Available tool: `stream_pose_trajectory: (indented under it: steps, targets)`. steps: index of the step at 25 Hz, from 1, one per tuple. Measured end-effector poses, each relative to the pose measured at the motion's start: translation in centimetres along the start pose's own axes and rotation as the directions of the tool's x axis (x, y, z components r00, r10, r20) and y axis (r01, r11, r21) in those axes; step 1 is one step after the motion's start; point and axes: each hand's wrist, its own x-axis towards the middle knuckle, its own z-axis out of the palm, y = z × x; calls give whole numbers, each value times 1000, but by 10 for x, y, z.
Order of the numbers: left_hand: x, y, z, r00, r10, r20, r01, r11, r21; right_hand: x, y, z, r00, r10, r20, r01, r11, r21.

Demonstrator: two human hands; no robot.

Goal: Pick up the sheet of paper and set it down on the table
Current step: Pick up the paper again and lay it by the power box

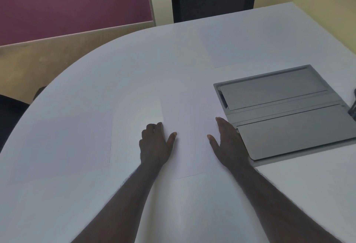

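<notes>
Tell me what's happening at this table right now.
A person has both bare hands on a white sheet of paper lying flat on the rounded white table. The left hand presses near its left edge with fingers curled; the right hand rests open along its right edge, beside a grey recessed panel. Nothing is lifted yet.

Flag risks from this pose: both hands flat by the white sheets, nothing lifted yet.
1. The sheet is white on a white table, edges faint, and lies flat, so a pinch may slip. 2. It seems to overlap a second sheet under the left hand; both could lift together. 3. The right hand sits against the grey hatch; a sliding sheet could catch its rim.
</notes>
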Motion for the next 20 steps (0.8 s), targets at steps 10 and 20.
stream_pose_trajectory:
  steps: [10,20]
  targets:
    - [14,31,-6,971,-236,36,234,913,-334,-2,5,6,999,27,-31,-26,999,21]
    - [17,39,-17,930,-309,198,350,584,-733,-3,3,5,999,37,-29,-36,999,15]
